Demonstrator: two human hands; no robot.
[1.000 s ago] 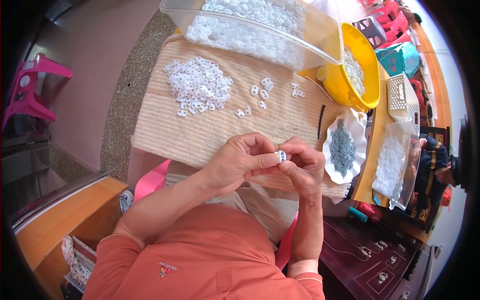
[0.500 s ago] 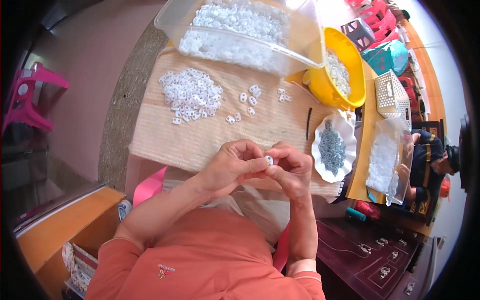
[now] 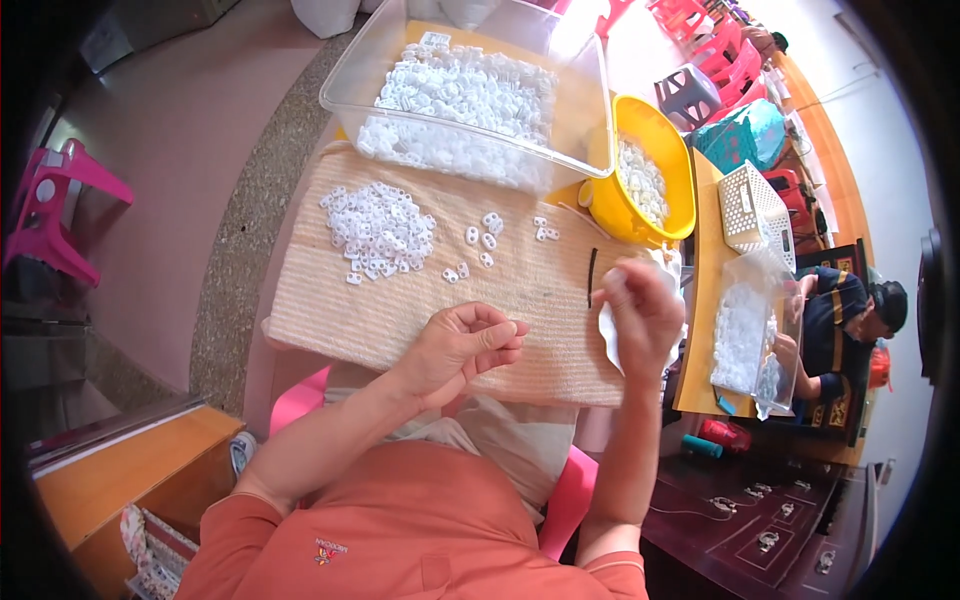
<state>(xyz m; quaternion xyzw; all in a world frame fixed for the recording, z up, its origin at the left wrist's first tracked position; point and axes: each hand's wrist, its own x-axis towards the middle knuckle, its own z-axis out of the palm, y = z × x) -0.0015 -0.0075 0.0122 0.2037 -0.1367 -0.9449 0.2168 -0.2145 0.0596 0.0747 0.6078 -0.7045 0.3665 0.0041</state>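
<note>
My left hand [image 3: 468, 348] is held above the near edge of a beige ribbed cloth [image 3: 330, 310], thumb and fingertips pinched together. Whatever it may grip is hidden by the fingers. My right hand [image 3: 645, 315] is raised over a white wavy-rimmed dish [image 3: 608, 338] and covers most of it; its curled fingers are smeared by motion. Left of that hand lies a thin black strip [image 3: 592, 277]. A heap of small white two-holed plastic pieces [image 3: 380, 230] sits on the cloth, and several loose ones [image 3: 488, 241] lie to its right.
Behind the heap stands a large clear bin [image 3: 480, 141] of white pieces, beside a yellow basin [image 3: 681, 170] holding more. Further right are a white perforated basket [image 3: 752, 205] and a clear box [image 3: 728, 365], where another person [image 3: 832, 320] works. A pink stool [image 3: 68, 210] stands at left.
My hands were together on a small white two-holed piece. Now they are apart: the right has moved right, over the dish, while the left stays pinched near its place. The view has shifted slightly.
</note>
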